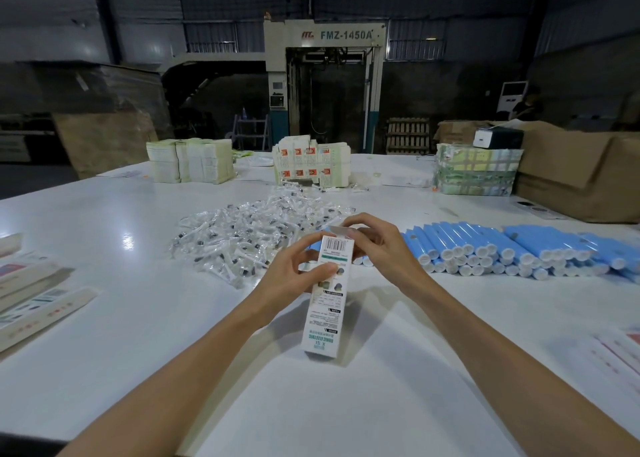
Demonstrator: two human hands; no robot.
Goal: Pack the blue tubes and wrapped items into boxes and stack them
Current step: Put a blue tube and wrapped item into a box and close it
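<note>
A tall white printed box (325, 314) stands on end on the white table (138, 335), its bottom resting on the surface. My left hand (294, 276) grips its upper part, thumb across the front. My right hand (377, 245) pinches the flap at the box's far top end. Behind the box lies a heap of clear-wrapped items (249, 235). To the right, blue tubes (512, 252) with white caps lie stacked in rows, caps toward me.
Packed boxes (38, 304) lie at the left edge. Bundles of flat cartons (190, 160), (311, 164) and a strapped bundle (474, 172) stand at the far side. A big cardboard carton (581, 179) sits far right. Printed sheets (620, 356) lie near right.
</note>
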